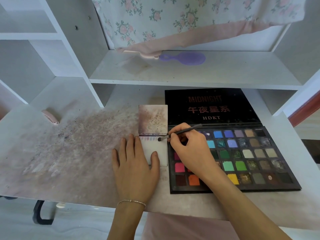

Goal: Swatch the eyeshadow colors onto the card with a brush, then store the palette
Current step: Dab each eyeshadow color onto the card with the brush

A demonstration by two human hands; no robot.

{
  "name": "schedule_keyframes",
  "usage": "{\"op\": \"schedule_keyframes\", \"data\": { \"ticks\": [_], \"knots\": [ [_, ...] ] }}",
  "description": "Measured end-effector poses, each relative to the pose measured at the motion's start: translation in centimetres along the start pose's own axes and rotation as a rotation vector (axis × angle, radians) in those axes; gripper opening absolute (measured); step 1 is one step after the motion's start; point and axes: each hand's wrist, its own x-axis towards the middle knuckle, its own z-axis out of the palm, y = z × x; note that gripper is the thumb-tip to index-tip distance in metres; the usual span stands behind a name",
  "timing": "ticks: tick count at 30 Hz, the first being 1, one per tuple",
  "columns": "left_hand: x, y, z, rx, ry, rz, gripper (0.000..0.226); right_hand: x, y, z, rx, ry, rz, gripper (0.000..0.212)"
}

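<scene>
A big black eyeshadow palette [249, 158] lies open on the desk at the right, its lid flat behind it, with several coloured pans. Left of it lies a small white card [156, 146] under a flipped-up stained page [153, 119]. A row of faint pastel swatches runs along the card's top edge. My left hand [135, 163] lies flat, fingers straight, pressing the card's left side and lower edge. My right hand [188, 148] pinches a thin dark brush [181, 132] like a pen. The brush tip touches the card at the right end of the swatch row.
The desk top [72, 153] is smeared with pink and dark powder left of the card. A pink object [50, 116] lies at the far left. A purple hairbrush [183, 58] sits on the shelf above, under a hanging floral cloth [173, 21]. White cubbies stand at the left.
</scene>
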Motion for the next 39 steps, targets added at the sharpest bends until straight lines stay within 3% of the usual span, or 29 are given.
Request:
{"op": "schedule_keyframes", "data": {
  "ticks": [13, 19, 24, 30, 36, 39],
  "knots": [
    [0.0, 0.0, -0.1, 0.002, -0.01, 0.0, 0.077, -1.8, -0.1, -3.4, 0.184, 0.27, -0.111, 0.027],
    [0.0, 0.4, -0.2, -0.02, -0.009, 0.002, 0.076, -4.6, 1.8, -7.5, 0.088, 0.434, -0.082, 0.032],
    [0.0, 0.4, -0.2, -0.007, -0.032, 0.008, 0.077, -5.4, 3.9, -10.5, -0.006, 0.545, -0.031, 0.013],
    [-0.3, 0.8, -0.4, -0.055, -0.033, -0.004, 0.076, -5.4, 5.5, -13.3, -0.061, 0.694, 0.086, 0.015],
    [-2.0, 2.5, 0.0, -0.131, 0.127, -0.023, 0.063, -4.9, 6.1, -14.2, -0.094, 0.695, 0.149, 0.016],
    [-2.0, 2.6, 0.2, -0.148, 0.116, -0.031, 0.057, -4.9, 6.3, -14.1, -0.093, 0.673, 0.155, 0.014]
  ]
}}
